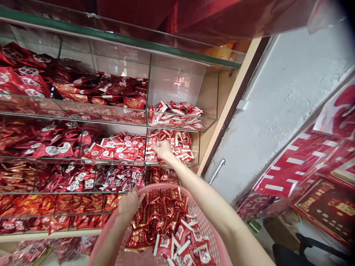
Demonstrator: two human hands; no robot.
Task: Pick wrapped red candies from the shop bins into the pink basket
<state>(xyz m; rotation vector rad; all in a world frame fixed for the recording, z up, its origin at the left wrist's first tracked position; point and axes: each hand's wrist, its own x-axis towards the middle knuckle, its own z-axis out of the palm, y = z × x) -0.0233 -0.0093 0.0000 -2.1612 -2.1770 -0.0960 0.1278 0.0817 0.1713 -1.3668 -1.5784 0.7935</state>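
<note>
My left hand [129,204] is closed on the rim of a pink perforated plastic basket [212,216]. Inside the basket lie dark red and gold wrapped packets [162,210], with red-and-white packets [191,240] nearer to me. My right hand [163,150] reaches over the basket into a glass-fronted shelf compartment, its fingers curled together at a heap of small red-and-white packets [183,144]. Whatever those fingers may hold is hidden among the similar wrappers.
Glass dividers split the shelves into compartments full of red packets [122,147]. A green-edged glass shelf [116,35] crosses above my hands. To the right are a wooden side panel [222,107], a pale wall [277,96] and hanging red packages [294,159].
</note>
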